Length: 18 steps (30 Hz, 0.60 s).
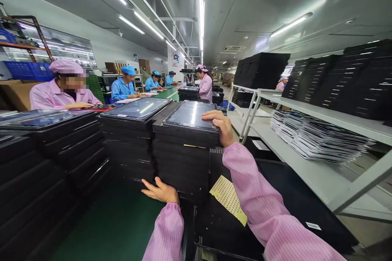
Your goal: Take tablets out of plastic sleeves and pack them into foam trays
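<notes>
A tall stack of black foam trays (pixel 180 163) stands before me, topped by a flat glass panel (pixel 183 115) with a dark rim. My right hand (pixel 221 124) rests on the panel's right edge, fingers stretched over the glass. Low on the stack's front, my left hand (pixel 162 191) lies against the foam with its fingers spread. Just left stands another tray stack with a similar panel (pixel 137 110) on top. A yellow sheet of small round stickers (pixel 229 200) lies on a black surface below my right forearm.
More black stacks (pixel 73 151) line the left. A white shelf (pixel 321 110) on the right carries black trays (pixel 349 77) and a pile of thin sheets (pixel 315 134). A co-worker in pink (pixel 65 89) sits at left; others in blue (pixel 124 85) work along the green line.
</notes>
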Each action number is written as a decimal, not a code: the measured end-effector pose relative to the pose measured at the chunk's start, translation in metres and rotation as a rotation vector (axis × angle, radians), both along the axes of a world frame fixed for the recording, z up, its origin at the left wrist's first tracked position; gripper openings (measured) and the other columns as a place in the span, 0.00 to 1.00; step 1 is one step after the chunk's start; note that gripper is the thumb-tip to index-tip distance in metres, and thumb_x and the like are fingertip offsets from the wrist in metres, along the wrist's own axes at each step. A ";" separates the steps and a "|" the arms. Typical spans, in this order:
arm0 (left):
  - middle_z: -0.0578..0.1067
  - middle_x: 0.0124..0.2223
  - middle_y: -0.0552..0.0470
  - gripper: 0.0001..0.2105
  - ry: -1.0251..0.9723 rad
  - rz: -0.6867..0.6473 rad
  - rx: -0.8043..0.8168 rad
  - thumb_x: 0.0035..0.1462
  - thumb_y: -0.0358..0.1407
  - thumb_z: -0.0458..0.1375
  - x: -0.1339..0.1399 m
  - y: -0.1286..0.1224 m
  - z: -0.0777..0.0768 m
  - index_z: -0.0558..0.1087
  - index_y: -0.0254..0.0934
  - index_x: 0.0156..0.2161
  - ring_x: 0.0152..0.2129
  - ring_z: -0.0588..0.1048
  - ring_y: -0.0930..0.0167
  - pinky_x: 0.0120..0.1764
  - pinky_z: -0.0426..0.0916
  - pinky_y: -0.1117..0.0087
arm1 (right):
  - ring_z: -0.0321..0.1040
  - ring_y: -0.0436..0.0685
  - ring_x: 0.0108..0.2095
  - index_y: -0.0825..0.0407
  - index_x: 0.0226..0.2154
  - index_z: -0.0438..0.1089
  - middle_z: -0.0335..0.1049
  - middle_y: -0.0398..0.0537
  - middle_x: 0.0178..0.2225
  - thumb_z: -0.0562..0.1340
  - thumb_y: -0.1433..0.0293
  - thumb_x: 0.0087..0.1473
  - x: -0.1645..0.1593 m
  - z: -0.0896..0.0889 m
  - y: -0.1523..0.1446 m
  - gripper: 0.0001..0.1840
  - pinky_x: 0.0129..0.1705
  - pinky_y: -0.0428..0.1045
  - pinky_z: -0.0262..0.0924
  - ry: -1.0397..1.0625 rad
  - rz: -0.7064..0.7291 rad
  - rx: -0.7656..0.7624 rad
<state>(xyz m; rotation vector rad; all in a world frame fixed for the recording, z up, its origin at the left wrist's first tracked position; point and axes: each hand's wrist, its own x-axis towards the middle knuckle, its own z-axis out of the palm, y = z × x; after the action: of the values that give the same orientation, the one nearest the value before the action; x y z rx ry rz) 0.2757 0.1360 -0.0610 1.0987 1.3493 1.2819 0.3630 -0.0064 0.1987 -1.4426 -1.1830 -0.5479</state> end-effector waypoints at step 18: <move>0.56 0.65 0.28 0.27 0.080 0.108 0.066 0.63 0.45 0.49 0.033 -0.001 -0.007 0.59 0.38 0.65 0.63 0.56 0.48 0.58 0.58 0.49 | 0.70 0.64 0.45 0.48 0.31 0.81 0.79 0.47 0.37 0.52 0.69 0.49 0.038 0.003 -0.002 0.20 0.51 0.60 0.56 -0.059 0.049 0.050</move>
<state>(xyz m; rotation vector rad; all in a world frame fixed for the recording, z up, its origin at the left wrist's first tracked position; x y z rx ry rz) 0.3087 0.1352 -0.0681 1.1464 1.4517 1.3822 0.4007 -0.0087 0.2017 -1.3593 -1.2392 -0.5853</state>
